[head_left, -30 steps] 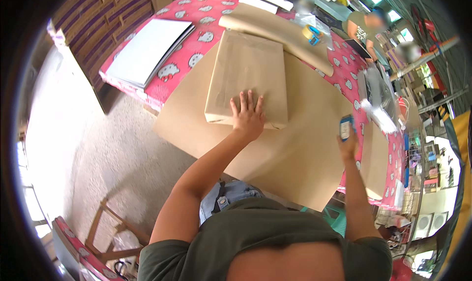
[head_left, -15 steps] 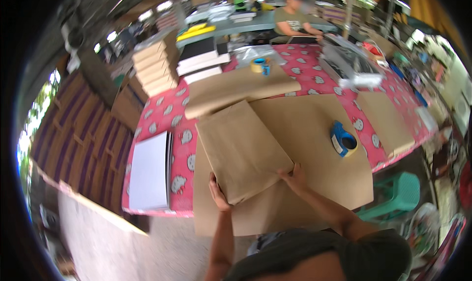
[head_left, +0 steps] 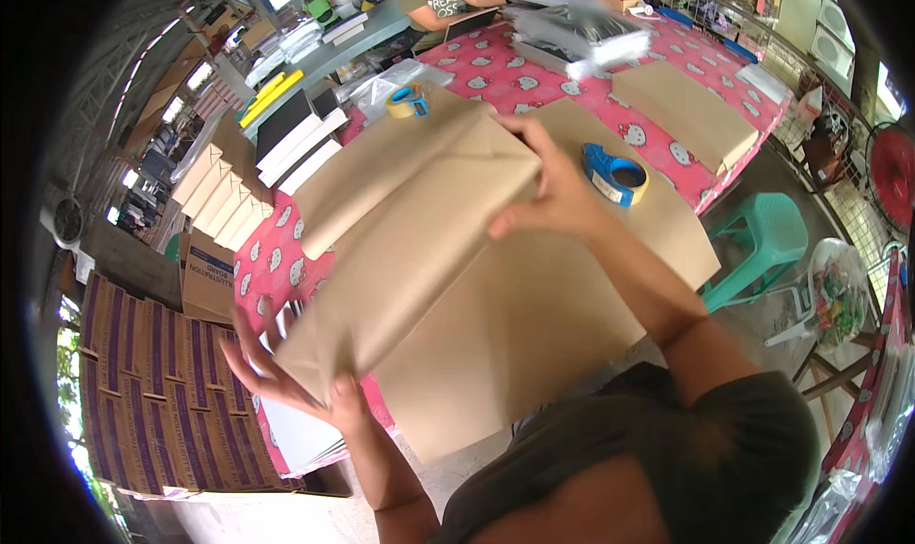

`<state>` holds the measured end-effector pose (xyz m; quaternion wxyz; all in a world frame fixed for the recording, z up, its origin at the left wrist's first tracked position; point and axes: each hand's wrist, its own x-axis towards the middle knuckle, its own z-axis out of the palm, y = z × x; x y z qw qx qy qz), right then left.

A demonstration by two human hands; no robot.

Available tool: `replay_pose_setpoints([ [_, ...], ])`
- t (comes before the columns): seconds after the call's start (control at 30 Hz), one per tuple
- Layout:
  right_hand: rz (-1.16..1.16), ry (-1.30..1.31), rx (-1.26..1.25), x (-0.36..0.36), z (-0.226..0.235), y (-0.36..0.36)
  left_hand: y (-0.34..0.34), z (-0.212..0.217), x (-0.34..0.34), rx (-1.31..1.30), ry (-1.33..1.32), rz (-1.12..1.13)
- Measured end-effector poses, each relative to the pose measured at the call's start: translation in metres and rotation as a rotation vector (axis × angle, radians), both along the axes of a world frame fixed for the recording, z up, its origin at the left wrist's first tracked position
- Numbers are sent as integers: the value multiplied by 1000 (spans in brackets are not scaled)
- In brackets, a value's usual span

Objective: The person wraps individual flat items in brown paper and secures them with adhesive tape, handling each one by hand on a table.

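Note:
A flat rectangular parcel wrapped in brown paper [head_left: 405, 244] is held up, tilted, between both hands, with folded paper at its ends. My right hand [head_left: 553, 187] grips its far right corner, thumb on the near side and fingers over the end. At the opposite lower-left end, my left hand [head_left: 310, 392] clasps the parcel between thumb and spread fingers. Beneath it a large brown paper sheet [head_left: 515, 315] lies on the table. A blue tape dispenser [head_left: 615, 174] with a roll of tape rests on that sheet, right of my right hand.
Folded brown paper [head_left: 372, 163] carries another tape dispenser [head_left: 407, 102]. White boards [head_left: 300, 434] sit partly hidden by my left hand. Brown parcels [head_left: 219, 196] are stacked at the left, cartons [head_left: 172, 392] below. A green stool [head_left: 762, 234] stands right; a co-worker [head_left: 443, 10] is across the pink table.
The parcel has come up off the paper sheet and been turned and tilted. My right hand has moved to its far corner, my left hand to the lower-left end. The view has shifted too.

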<state>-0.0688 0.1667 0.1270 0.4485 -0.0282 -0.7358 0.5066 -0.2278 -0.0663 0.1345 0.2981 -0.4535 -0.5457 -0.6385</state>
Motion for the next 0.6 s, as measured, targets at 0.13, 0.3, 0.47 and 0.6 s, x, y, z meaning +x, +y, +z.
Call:
replay_pose_setpoints([
  [0.13,370,-12,-420,-22,-77,22,4,-38,3,108,-139,-31],
  [0.3,252,73,-481,-72,-159,47,-4,-177,-70,-166,-394,48],
  [0.47,91,-30,-552,-11,-108,4,-50,-171,-33,-185,-643,-217],
  [0.6,-89,-51,-510,69,-91,12,-36,-145,19,-99,-596,-551],
])
